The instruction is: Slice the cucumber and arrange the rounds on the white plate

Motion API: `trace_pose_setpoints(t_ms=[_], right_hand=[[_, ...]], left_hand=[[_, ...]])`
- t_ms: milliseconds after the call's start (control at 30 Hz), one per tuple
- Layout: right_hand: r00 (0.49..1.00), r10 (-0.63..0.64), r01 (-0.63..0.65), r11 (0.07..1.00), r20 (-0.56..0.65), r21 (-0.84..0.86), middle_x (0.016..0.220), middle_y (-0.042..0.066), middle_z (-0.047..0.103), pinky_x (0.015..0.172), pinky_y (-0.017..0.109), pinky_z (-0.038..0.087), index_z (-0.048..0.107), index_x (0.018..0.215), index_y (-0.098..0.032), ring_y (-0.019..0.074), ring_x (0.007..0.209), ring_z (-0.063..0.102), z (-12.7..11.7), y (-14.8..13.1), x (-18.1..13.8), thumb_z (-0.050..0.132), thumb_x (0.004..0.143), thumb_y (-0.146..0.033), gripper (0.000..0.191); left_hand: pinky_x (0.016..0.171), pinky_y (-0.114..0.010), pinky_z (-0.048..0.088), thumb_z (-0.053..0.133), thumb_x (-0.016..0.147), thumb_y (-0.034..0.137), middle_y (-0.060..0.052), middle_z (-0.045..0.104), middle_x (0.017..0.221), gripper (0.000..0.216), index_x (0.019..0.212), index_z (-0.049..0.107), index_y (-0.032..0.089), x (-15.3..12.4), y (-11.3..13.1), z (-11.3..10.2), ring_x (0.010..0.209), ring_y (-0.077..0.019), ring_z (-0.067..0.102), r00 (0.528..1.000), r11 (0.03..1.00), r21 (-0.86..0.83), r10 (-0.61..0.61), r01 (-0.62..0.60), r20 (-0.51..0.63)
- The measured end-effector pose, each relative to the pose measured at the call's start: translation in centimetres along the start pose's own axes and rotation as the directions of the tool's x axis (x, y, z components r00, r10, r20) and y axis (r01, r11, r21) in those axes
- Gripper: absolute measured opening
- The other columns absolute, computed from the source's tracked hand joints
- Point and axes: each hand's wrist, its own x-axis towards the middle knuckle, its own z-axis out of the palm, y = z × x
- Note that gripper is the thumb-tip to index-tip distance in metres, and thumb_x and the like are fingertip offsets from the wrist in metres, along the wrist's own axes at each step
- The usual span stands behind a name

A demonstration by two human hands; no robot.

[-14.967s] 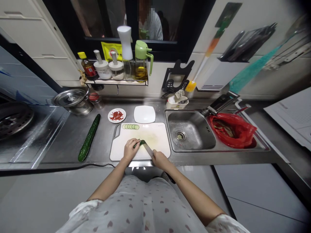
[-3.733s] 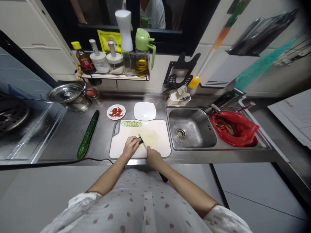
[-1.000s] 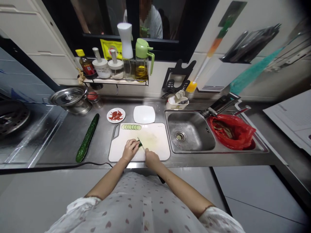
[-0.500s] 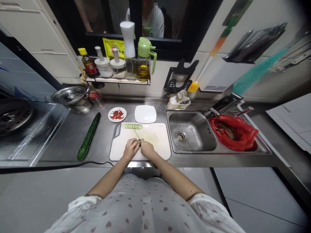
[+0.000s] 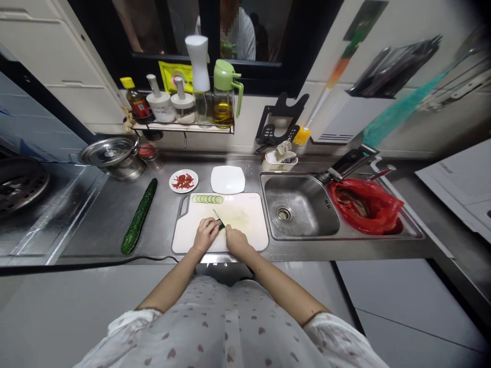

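Observation:
My left hand (image 5: 206, 233) is closed around a short piece of cucumber (image 5: 221, 225), mostly hidden under the fingers, on the white cutting board (image 5: 253, 214). A knife (image 5: 218, 216) is gripped in my right hand (image 5: 237, 240); its blade points up and left across the cucumber piece, near my left fingertips. Overlapping cucumber slices (image 5: 207, 199) lie in a row along the board's far edge. A whole cucumber (image 5: 139, 216) rests on the counter to the left of the board.
Behind the board stand a small plate (image 5: 172, 180) of chopped red pieces and a white square dish (image 5: 227, 179). The sink (image 5: 307, 204) is on the right, with a red plastic bag (image 5: 378, 212) beside it. A lidded pot (image 5: 130, 171) stands at the back left.
My right hand has moved slightly right, away from my left hand, and the knife has shifted with it. More of the dark green cucumber piece now shows between the hands.

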Motion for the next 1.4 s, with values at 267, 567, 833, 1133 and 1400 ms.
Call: trace_pose_setpoints(t_ms=[267, 567, 833, 1133, 1400], right_hand=[[1.0, 0.013, -0.013, 1.0, 0.012, -0.005, 0.098, 0.017, 0.067, 0.074, 0.031, 0.046, 0.045, 0.114, -0.012, 0.0249, 0.095, 0.065, 0.8, 1.4, -2.0, 0.04, 0.085, -0.006, 0.03], [0.997, 0.046, -0.045, 0.999, 0.055, -0.017, 0.096, 0.017, 0.067, 0.073, 0.031, 0.044, 0.046, 0.115, -0.013, 0.0264, 0.097, 0.064, 1.6, 2.6, -3.7, 0.042, 0.083, -0.006, 0.033], [0.997, 0.046, -0.045, 0.999, 0.065, -0.022, 0.098, 0.016, 0.067, 0.072, 0.03, 0.042, 0.047, 0.114, -0.013, 0.0256, 0.095, 0.064, 1.1, 2.8, -5.1, 0.043, 0.084, -0.007, 0.031], [0.999, 0.028, -0.03, 0.998, -0.03, -0.049, 0.092, 0.011, 0.066, 0.064, 0.027, 0.035, 0.051, 0.108, -0.017, 0.0215, 0.085, 0.063, 0.2, 4.4, -5.9, 0.041, 0.088, -0.013, 0.023], [0.94, 0.028, -0.097, 0.977, -0.34, -0.189, 0.103, 0.008, 0.061, 0.07, 0.028, 0.033, 0.055, 0.11, -0.022, 0.018, 0.089, 0.057, 0.0, 5.1, -4.8, 0.035, 0.095, -0.02, 0.025]], left_hand=[[0.085, -0.036, 0.05, 0.049, 0.091, 0.025, -0.007, 0.06, 0.096, 0.022, 0.104, 0.066, 0.023, 0.1, 0.3, -0.1, 0.093, -0.0182, 0.055, 1.0, 1.0, -0.001, 0.001, -0.001, -0.006], [0.084, -0.035, 0.049, 0.05, 0.09, 0.024, -0.007, 0.06, 0.095, 0.021, 0.104, 0.066, 0.022, 0.1, 0.3, -0.1, 0.093, -0.0185, 0.055, 1.0, 1.0, 0.011, -0.002, 0.002, 0.0], [0.085, -0.035, 0.049, 0.05, 0.091, 0.024, -0.007, 0.06, 0.096, 0.021, 0.105, 0.066, 0.022, 0.1, 0.7, -0.4, 0.094, -0.0186, 0.055, 1.0, 1.0, 0.019, -0.009, 0.009, 0.007], [0.087, -0.034, 0.048, 0.049, 0.091, 0.027, -0.006, 0.062, 0.098, 0.022, 0.106, 0.064, 0.023, 0.3, 1.1, -0.9, 0.097, -0.0187, 0.056, 0.994, 0.995, 0.044, -0.089, 0.086, 0.061], [0.091, -0.034, 0.046, 0.046, 0.092, 0.03, -0.006, 0.063, 0.104, 0.024, 0.107, 0.064, 0.023, 0.2, 2.1, -1.7, 0.102, -0.0192, 0.056, 0.978, 0.979, 0.046, -0.201, 0.199, 0.055]])
